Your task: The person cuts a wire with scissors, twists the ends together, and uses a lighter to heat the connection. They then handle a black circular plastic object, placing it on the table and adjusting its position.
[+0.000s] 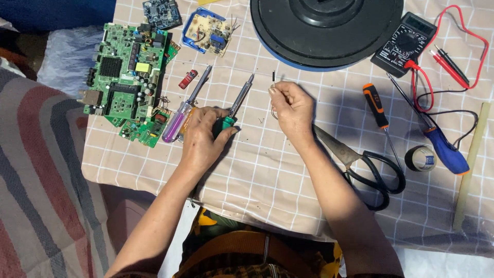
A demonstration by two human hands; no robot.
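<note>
My left hand [203, 136] lies on the checked cloth and is closed around the green handle of a screwdriver [237, 103], whose shaft points up and away. A second screwdriver with a purple handle [177, 121] lies just left of that hand. My right hand [290, 105] is raised a little over the cloth, with fingertips pinched on a thin wire [272, 110] that loops below the thumb. A small dark piece [273, 75] stands just above the fingertips.
Green circuit boards [126, 72] lie at the left, smaller boards [211, 33] above. A round black disc [327, 28] sits at top centre, a multimeter [404, 44] with red leads at right. Scissors [360, 164], an orange screwdriver [378, 110], a blue-handled tool [445, 149] and tape [420, 158] lie right.
</note>
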